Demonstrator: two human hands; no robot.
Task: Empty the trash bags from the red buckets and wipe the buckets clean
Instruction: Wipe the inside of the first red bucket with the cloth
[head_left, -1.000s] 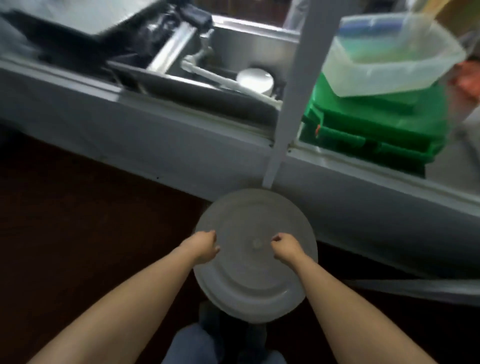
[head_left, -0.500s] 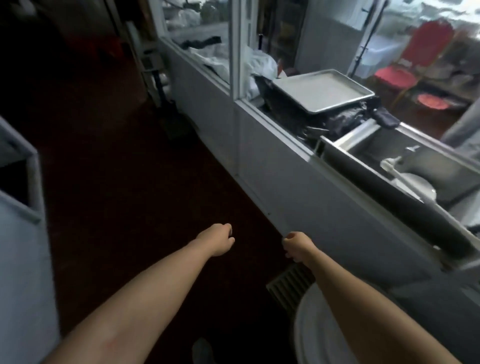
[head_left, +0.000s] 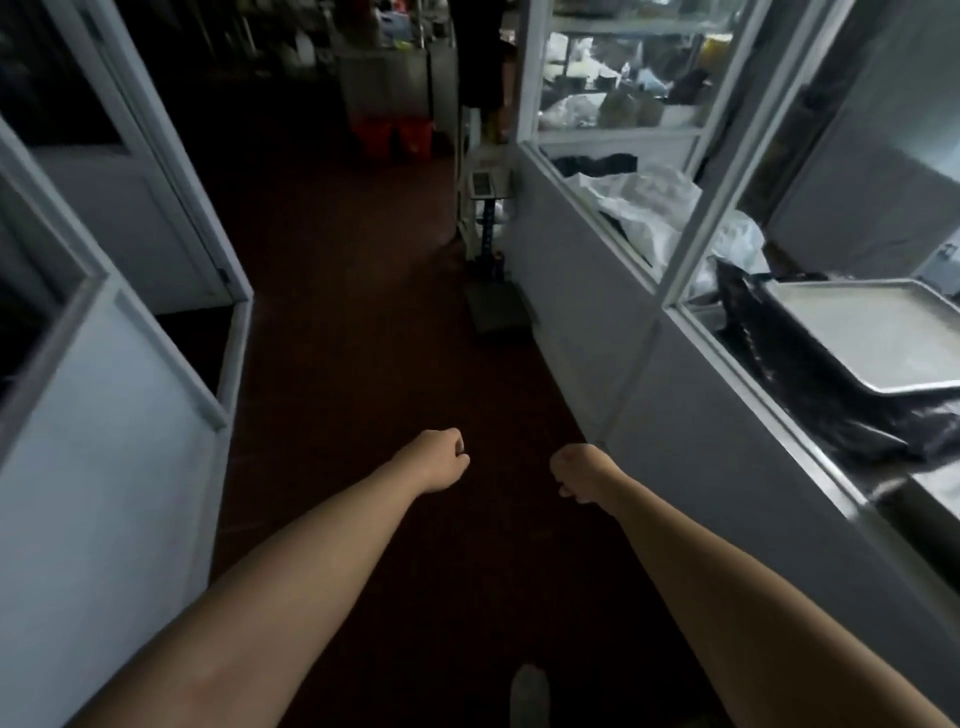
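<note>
Two red buckets stand side by side on the floor at the far end of a dim corridor, well beyond arm's reach. My left hand and my right hand are stretched out in front of me over the dark red floor. Both have their fingers curled into fists and hold nothing. No trash bag is visible inside the buckets from here.
A white partition lines the left side and a windowed partition the right. A platform scale stands on the floor against the right wall. Behind the glass lie a metal tray and white bags.
My view has swung left from the wall to look down the corridor. The grey round lid my hands touched one second ago is out of sight; both hands are now empty.
</note>
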